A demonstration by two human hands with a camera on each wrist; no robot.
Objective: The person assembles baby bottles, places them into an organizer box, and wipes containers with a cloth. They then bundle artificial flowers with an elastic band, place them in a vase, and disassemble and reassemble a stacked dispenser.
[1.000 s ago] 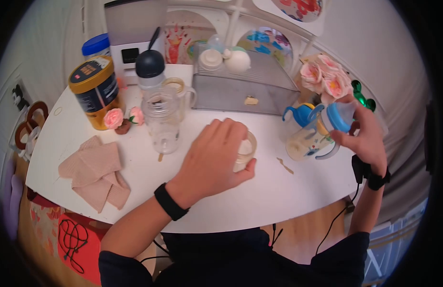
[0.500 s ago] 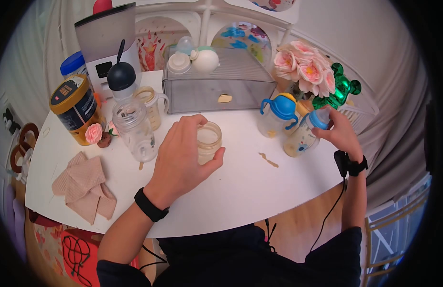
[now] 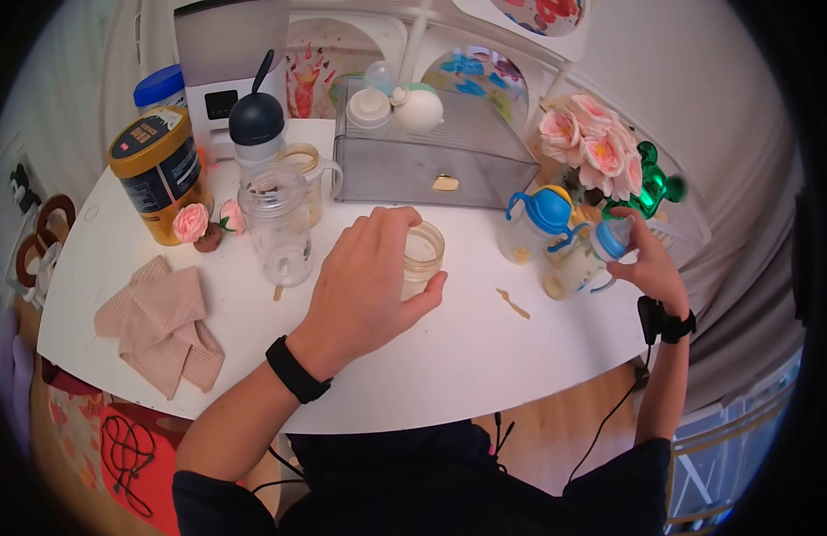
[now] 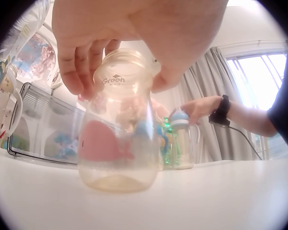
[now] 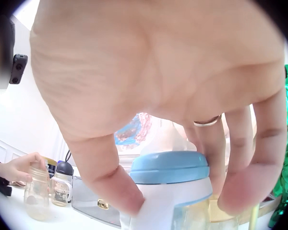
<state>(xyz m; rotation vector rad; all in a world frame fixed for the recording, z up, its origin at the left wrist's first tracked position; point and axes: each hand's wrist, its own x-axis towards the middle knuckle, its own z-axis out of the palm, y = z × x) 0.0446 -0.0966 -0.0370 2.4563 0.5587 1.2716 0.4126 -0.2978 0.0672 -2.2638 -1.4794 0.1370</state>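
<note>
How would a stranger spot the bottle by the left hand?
On the white table, find the grey drawer box. In front, the left hand curves around a baby bottle printed with a pink whale. It is lidless, unlike the blue-topped sippy cup, and yellowish, unlike the clear bottle.

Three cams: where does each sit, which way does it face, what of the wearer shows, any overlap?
Head: on the head, facing forward and down at the table; shows left hand, right hand, dark sleeves.
Left wrist: on that wrist, looking across the table at the open bottle; left hand above, right hand beyond.
Right wrist: on that wrist, looking at the teat bottle; right hand fills the top, left hand far left.
Both wrist views share both hands and both bottles.
</note>
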